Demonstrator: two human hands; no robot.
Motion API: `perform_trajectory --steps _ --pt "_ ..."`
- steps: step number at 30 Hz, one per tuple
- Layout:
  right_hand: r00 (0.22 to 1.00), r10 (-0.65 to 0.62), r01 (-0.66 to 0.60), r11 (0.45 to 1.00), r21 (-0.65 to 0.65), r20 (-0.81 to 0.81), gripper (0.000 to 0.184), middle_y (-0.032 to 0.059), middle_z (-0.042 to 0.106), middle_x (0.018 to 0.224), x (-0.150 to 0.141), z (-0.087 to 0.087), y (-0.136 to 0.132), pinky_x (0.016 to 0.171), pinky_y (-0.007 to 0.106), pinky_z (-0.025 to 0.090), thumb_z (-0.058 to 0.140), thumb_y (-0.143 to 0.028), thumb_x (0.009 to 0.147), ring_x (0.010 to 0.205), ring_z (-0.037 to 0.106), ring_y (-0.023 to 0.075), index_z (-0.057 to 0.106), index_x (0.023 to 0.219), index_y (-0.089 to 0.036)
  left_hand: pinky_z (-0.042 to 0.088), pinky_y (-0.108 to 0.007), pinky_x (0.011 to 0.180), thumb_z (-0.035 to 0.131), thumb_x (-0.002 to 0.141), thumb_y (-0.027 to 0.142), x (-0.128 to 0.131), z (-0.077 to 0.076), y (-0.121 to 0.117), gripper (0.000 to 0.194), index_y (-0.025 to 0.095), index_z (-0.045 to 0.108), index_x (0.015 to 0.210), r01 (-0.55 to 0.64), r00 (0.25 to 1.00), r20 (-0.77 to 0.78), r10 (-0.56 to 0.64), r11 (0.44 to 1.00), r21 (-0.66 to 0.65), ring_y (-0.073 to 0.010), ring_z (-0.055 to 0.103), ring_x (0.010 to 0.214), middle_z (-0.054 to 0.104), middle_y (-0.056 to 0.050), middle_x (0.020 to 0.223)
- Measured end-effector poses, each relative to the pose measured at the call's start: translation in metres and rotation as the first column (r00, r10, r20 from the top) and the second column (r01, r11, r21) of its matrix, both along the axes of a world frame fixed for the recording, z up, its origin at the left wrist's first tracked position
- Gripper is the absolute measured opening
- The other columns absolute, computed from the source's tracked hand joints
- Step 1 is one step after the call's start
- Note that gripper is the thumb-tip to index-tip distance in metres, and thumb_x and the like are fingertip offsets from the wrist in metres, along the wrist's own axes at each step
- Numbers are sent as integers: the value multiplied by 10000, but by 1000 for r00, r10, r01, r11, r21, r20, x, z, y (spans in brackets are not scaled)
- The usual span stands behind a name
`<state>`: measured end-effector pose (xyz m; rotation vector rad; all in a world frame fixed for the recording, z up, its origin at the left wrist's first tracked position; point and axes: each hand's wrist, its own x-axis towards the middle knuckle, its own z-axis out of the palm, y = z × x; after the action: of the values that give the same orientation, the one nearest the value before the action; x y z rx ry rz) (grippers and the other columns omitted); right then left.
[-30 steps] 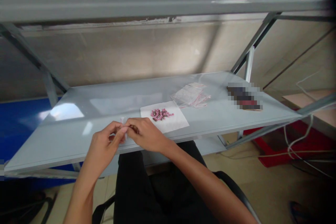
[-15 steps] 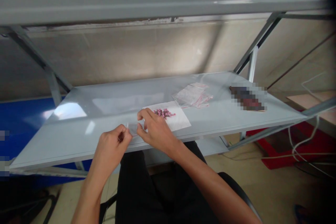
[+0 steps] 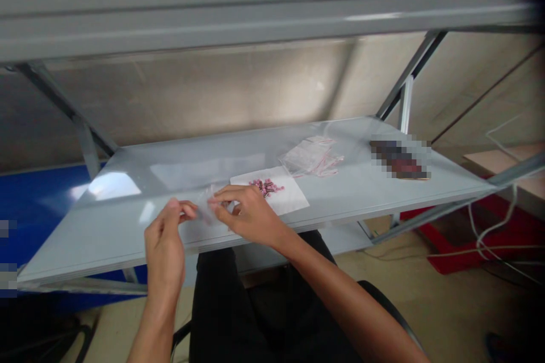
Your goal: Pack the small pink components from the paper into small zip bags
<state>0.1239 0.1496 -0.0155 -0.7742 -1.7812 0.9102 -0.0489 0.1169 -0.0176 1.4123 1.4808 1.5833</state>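
Note:
Near the front edge of the grey table, a small clear plastic bag (image 3: 205, 208) is pinched between the thumb and fingers of my right hand (image 3: 251, 212). The bag is see-through and hard to make out. Just left of it is my left hand (image 3: 168, 238), thumb raised and fingers partly bent, with a gap between them and nothing visible inside. Beyond my right hand lies a white paper sheet (image 3: 293, 198) bearing a small heap of pink and dark pieces (image 3: 267, 186). My right hand covers the sheet's lower left part.
Several clear bags with red edges (image 3: 313, 156) lie in a loose pile behind the sheet. A blurred-out dark object (image 3: 400, 159) rests at the table's right end. Overhead runs a grey shelf (image 3: 255, 11), held by slanted metal posts.
My left hand has let go of the bag, moved slightly left and turned, its fingers parting. My right hand has shifted left and closed on the bag.

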Motion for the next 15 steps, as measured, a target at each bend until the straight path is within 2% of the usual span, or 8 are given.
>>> perform_trajectory --steps 1,2,4,6,8,10,13,15 --pt "996 4 -10 997 -70 -85 214 66 750 950 0 -1 3 617 270 569 612 -296 934 696 692 149 766 914 -149 498 -273 864 638 928 452 1 -3 2 270 204 687 835 -60 994 91 59 998 7 -175 641 948 698 -19 951" --pt "987 18 -41 990 -137 -162 249 61 751 953 1 -2 7 573 264 569 603 -337 944 645 685 137 771 948 -154 506 -288 888 710 877 444 3 -5 4 241 213 701 945 -69 983 171 72 997 -20 -187 648 1005 705 -26 1038" --pt "961 49 -113 968 -226 -271 304 45 753 946 6 -1 14 541 268 578 622 -425 936 588 677 126 779 990 -171 539 -338 883 804 790 429 7 -5 7 417 213 679 1124 75 948 316 -30 989 -131 -223 679 1028 716 -58 1110" --pt "949 58 -143 956 -258 -310 338 34 754 929 15 1 20 567 277 595 689 -492 881 609 683 132 791 969 -183 572 -353 789 841 748 409 13 -3 10 518 180 660 1177 253 890 431 -147 946 -200 -240 719 932 738 -82 1039" --pt "952 26 -117 951 -285 -306 367 33 752 911 28 2 26 570 268 591 769 -528 797 640 674 136 798 916 -181 569 -305 687 878 703 357 20 -1 14 537 150 669 1153 289 881 439 -177 936 -201 -206 723 805 740 -65 941" --pt "958 -51 -45 945 -324 -283 387 29 732 812 44 1 32 510 238 544 801 -537 758 596 628 122 794 868 -166 554 -264 634 892 679 314 29 -1 21 498 136 683 1095 241 904 394 -163 957 -159 -160 702 710 727 -37 879" --pt "945 -190 76 920 -384 -268 378 6 653 639 68 -8 44 425 217 442 797 -520 768 488 535 95 767 805 -144 563 -265 626 872 695 290 44 -7 38 412 135 689 1030 215 927 334 -172 972 -96 -139 688 654 714 -21 843" --pt "923 -262 134 904 -405 -280 359 11 654 650 83 -18 53 416 220 425 832 -489 729 491 527 97 721 752 -148 568 -267 629 853 708 277 54 -12 51 362 138 690 1000 220 937 293 -193 974 -63 -142 692 654 711 -20 833"
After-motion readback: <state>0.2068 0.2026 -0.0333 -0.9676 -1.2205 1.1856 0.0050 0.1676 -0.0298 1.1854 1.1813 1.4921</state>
